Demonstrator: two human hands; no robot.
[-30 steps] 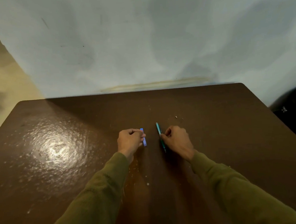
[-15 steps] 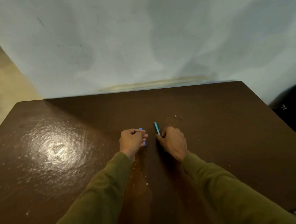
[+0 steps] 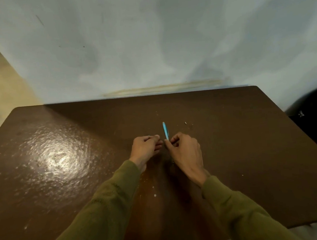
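On the brown table (image 3: 231,152) my right hand (image 3: 186,151) pinches the lower end of a light blue pen (image 3: 165,130), whose free end points away from me. My left hand (image 3: 146,148) is just to the left of it, fingers curled, fingertips close to the pen. The small blue cap that the left hand held a moment ago is hidden inside its fingers. Both arms are in olive green sleeves.
The table stands against a pale grey wall (image 3: 148,45). A bright glare patch (image 3: 57,160) lies on its left half. Small white specks (image 3: 185,123) dot the top. A black object (image 3: 315,116) stands off the right edge.
My right hand has lifted the pen off the table and brought it leftward to the left hand. The blue cap, seen in the left fingers before, is now out of sight.
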